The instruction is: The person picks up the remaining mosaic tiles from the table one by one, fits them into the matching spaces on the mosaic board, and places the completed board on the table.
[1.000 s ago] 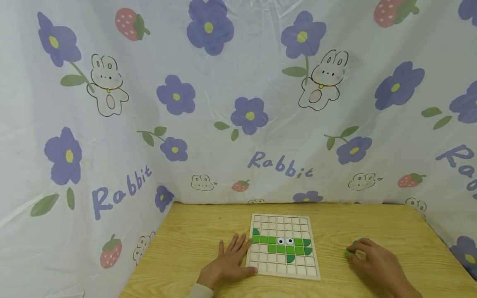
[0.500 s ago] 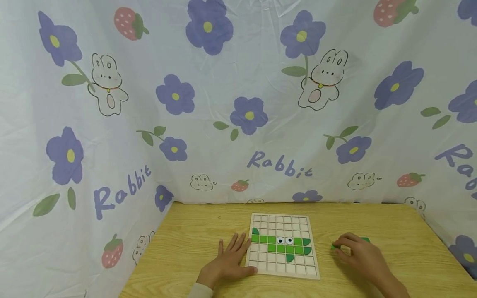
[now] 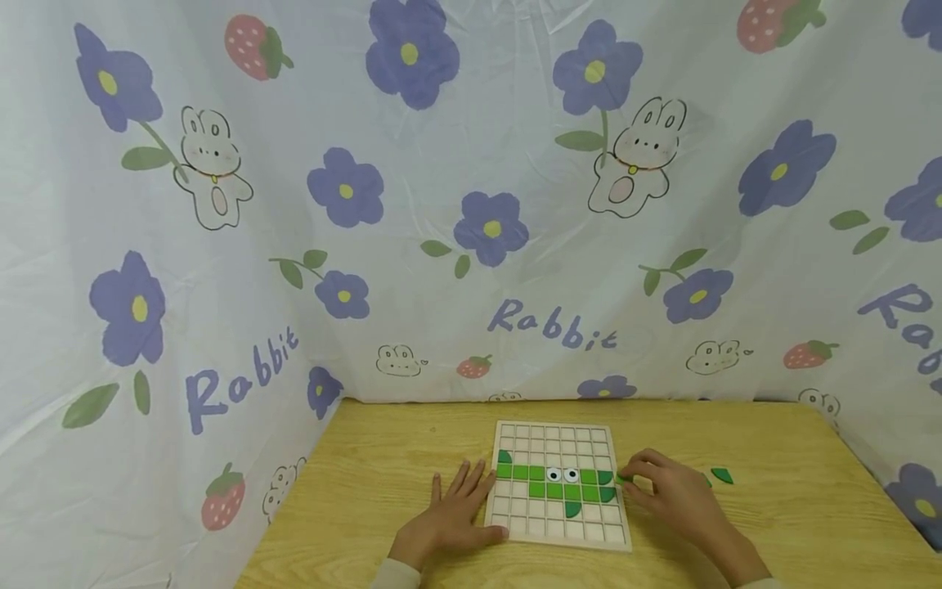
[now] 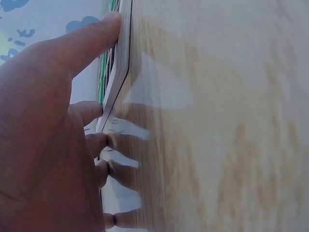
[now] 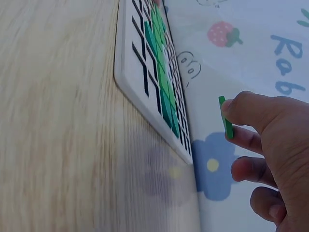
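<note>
A wooden grid board [image 3: 555,530] lies on the table, with light green square tiles, dark green quarter-round tiles and two eye tiles [image 3: 554,474] set in its cells. My left hand [image 3: 450,519] rests spread at the board's left edge, its thumb on the near corner and fingertips along the side. Just off the right edge, my right hand [image 3: 673,495] pinches a small green tile [image 5: 226,117] between thumb and index finger. In the right wrist view that tile is seen edge-on, above the table, with the other fingers loosely curled.
Right of my right hand a dark green quarter-round tile [image 3: 723,475] lies on the table, and another green piece shows partly behind the hand. The wood-grain table [image 3: 397,433] ends at a white curtain [image 3: 412,327] printed with rabbits, flowers and strawberries.
My right hand has moved left with the pinched green tile, from the loose tiles to the board's right edge, uncovering a dark green tile. My left hand stays in place.
</note>
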Demonstrator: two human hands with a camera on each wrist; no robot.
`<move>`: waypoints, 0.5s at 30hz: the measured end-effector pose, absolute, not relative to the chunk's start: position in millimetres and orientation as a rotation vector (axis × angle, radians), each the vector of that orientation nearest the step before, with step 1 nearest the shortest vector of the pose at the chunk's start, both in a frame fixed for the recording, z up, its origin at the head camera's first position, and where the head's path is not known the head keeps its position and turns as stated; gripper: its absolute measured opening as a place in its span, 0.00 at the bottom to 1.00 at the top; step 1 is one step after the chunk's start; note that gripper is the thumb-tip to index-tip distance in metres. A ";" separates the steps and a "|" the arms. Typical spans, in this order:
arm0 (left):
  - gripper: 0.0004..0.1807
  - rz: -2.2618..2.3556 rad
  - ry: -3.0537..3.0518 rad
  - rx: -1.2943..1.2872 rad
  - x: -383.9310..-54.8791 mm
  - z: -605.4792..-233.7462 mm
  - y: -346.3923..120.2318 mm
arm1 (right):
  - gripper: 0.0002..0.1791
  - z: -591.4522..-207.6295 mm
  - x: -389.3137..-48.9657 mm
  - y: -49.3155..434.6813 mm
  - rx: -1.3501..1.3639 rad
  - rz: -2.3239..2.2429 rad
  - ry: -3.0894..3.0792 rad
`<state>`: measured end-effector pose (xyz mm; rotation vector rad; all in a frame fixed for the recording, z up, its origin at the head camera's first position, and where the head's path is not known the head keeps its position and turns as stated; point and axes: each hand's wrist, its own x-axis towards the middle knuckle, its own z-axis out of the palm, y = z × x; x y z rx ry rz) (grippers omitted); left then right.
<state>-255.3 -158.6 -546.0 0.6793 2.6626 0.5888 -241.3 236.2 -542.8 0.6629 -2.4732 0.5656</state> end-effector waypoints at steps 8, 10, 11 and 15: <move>0.54 0.597 2.661 0.676 -255.5 -546.1 -158.4 | 0.09 -537.4 -248.0 212.4 0.718 0.589 -2.519; 0.54 0.596 2.662 0.677 -256.0 -546.3 -158.3 | 0.08 -537.3 -249.4 206.0 0.735 0.600 -2.527; 0.54 0.596 2.661 0.677 -256.2 -546.5 -158.3 | 0.08 -537.5 -250.1 202.5 0.743 0.605 -2.531; 0.53 0.597 2.660 0.681 -257.0 -547.4 -158.1 | 0.07 -540.0 -253.2 188.9 0.779 0.619 -2.538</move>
